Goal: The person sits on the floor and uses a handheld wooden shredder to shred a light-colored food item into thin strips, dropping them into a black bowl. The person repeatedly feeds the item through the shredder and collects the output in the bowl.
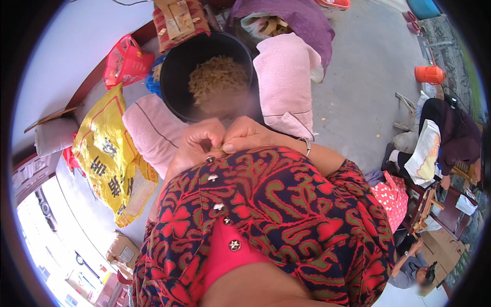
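My left hand and my right hand meet close to the front of my patterned shirt. Fingertips of both pinch a small tan piece, partly hidden by the fingers; its kind cannot be told. Just beyond them stands a round black tub with a heap of tan, strip-like pieces inside. Pink cloth covers lie on both sides of the tub, seemingly over my legs. A metal bracelet circles one wrist.
A board on red patterned cloth adjoins the tub's far rim. Beside it stands a purple sack of tan pieces. A red bag and yellow printed sack lie left. Two other people sit at right near an orange bucket.
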Action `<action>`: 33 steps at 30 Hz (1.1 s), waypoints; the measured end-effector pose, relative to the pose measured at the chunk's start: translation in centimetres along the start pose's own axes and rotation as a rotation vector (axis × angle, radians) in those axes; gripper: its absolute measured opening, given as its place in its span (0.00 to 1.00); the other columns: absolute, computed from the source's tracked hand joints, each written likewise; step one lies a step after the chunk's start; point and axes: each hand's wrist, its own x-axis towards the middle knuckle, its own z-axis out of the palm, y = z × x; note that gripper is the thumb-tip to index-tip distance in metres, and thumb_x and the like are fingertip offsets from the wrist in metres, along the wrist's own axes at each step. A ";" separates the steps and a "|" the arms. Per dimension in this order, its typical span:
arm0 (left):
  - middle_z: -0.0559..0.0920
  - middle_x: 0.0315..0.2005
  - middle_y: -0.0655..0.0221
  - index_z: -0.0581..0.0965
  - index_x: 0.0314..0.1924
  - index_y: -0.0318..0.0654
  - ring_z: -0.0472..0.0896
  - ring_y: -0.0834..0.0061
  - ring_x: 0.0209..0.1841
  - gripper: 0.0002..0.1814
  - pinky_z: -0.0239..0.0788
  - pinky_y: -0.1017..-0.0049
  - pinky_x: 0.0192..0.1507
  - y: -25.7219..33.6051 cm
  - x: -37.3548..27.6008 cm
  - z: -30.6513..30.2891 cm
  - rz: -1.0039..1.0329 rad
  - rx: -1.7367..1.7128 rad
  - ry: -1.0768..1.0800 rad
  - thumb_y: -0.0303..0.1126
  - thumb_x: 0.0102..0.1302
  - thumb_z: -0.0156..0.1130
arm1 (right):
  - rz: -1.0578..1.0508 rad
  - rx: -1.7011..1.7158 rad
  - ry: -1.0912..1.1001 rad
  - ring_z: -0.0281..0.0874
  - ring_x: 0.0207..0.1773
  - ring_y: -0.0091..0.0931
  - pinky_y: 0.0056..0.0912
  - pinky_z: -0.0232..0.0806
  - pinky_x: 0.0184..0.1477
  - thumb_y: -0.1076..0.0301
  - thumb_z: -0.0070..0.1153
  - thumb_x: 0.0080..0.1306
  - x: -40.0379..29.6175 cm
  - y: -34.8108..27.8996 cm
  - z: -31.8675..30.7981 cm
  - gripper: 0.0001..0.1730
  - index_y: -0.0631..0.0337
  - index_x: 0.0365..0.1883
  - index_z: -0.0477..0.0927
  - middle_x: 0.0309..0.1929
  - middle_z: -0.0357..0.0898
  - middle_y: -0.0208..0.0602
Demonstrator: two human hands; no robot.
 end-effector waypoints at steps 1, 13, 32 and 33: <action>0.72 0.28 0.75 0.72 0.27 0.39 0.70 0.83 0.32 0.11 0.62 0.80 0.34 -0.4 0.2 0.2 -0.043 -0.045 0.086 0.20 0.54 0.68 | 0.023 -0.087 0.130 0.66 0.21 0.13 0.18 0.61 0.27 0.65 0.52 0.68 -0.1 -0.6 -0.1 0.18 0.64 0.20 0.79 0.15 0.71 0.21; 0.80 0.47 0.61 0.79 0.45 0.34 0.80 0.71 0.46 0.13 0.72 0.75 0.46 -7.8 4.7 -3.8 -0.171 0.889 0.352 0.29 0.60 0.63 | 0.504 -0.752 0.895 0.73 0.34 0.20 0.22 0.69 0.37 0.69 0.46 0.68 -0.3 -8.4 -27.9 0.19 0.62 0.56 0.76 0.46 0.79 0.35; 0.81 0.36 0.59 0.78 0.43 0.33 0.82 0.67 0.33 0.14 0.74 0.72 0.37 -9.7 3.0 -3.5 -0.427 0.774 0.143 0.31 0.58 0.65 | 0.661 -0.937 0.789 0.66 0.21 0.22 0.29 0.63 0.26 0.55 0.52 0.67 -0.8 -4.6 -34.1 0.19 0.66 0.29 0.77 0.21 0.72 0.31; 0.81 0.36 0.59 0.79 0.43 0.33 0.82 0.66 0.33 0.14 0.74 0.72 0.37 -9.7 3.2 -3.6 -0.418 0.783 0.128 0.31 0.58 0.65 | 0.607 -1.024 0.780 0.66 0.22 0.22 0.29 0.63 0.27 0.55 0.53 0.67 -1.7 -5.1 -34.0 0.19 0.65 0.28 0.76 0.20 0.72 0.31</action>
